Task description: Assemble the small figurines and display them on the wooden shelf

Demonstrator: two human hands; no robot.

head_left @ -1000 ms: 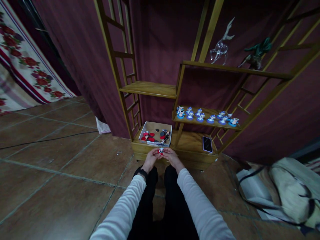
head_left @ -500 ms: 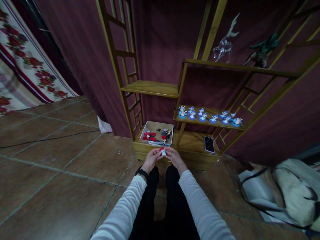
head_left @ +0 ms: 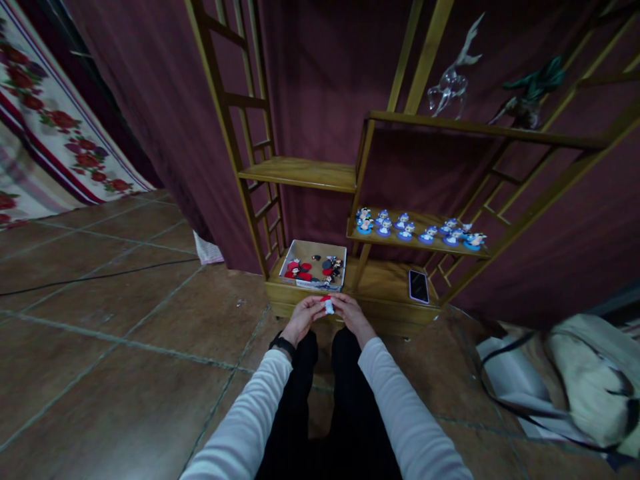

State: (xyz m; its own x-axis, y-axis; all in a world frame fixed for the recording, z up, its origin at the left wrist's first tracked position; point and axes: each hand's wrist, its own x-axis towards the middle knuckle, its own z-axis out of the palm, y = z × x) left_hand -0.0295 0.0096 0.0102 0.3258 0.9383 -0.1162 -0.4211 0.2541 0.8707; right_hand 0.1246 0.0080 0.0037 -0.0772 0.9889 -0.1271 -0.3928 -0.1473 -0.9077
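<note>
A small red and white figurine (head_left: 329, 307) is pinched between both hands, just in front of the shelf unit's low base. My left hand (head_left: 306, 316) closes on it from the left and my right hand (head_left: 351, 313) from the right, fingertips nearly meeting. Its fine detail is too small to make out. Right beyond the hands sits an open white box (head_left: 317, 248) with several figurine pieces in it: red discs (head_left: 304, 275) on the left, dark-coloured figurines (head_left: 332, 268) on the right.
Several blue and purple figurines (head_left: 406, 231) stand in rows on the middle shelf (head_left: 415, 248). A phone (head_left: 419, 287) lies on the lower board. Glass deer (head_left: 451, 87) and a green ornament (head_left: 533, 93) stand higher. A pale bag (head_left: 590, 380) rests on the right floor; a cable (head_left: 115, 271) crosses left.
The figurine has turned slightly between my fingers, its white part now tilted differently. Both hands stay in nearly the same place, and the camera view has shifted a little.
</note>
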